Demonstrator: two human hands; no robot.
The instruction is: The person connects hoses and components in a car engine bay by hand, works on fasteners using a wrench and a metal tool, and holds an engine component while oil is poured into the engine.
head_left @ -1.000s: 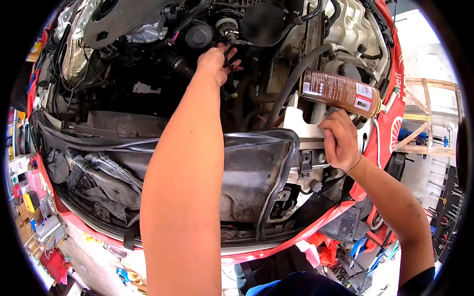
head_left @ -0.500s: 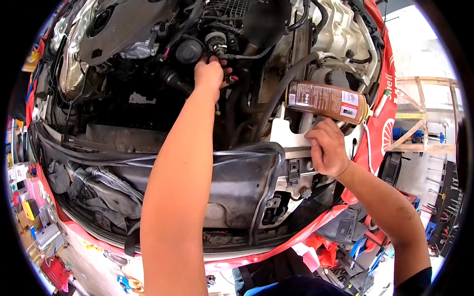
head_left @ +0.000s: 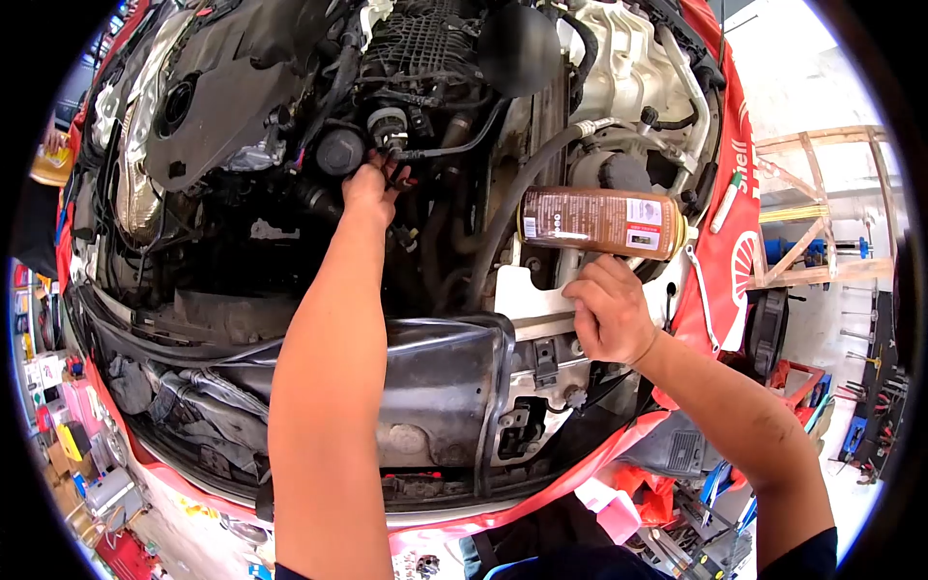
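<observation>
My left hand reaches deep into the engine bay, its fingers bent around something dark that I cannot make out. A small red-tipped part shows beside those fingers. Just above them are a round black cap and a silver-and-black fitting with a thin black hose running right. Curled over the edge of a white metal panel, my right hand sits directly below a brown spray can. The can lies on its side across the bay, apart from the fingers or barely touching; I cannot tell which.
A thick black hose curves beside the can. The dark engine cover fills the upper left. A red fender cover drapes the car's edge, with a white-and-green marker on it. Tools hang on a wall panel at right.
The view has shifted, so the engine parts appear lower and further left. Both hands stay at the same spots on the car, with the left fingers slightly changed in pose.
</observation>
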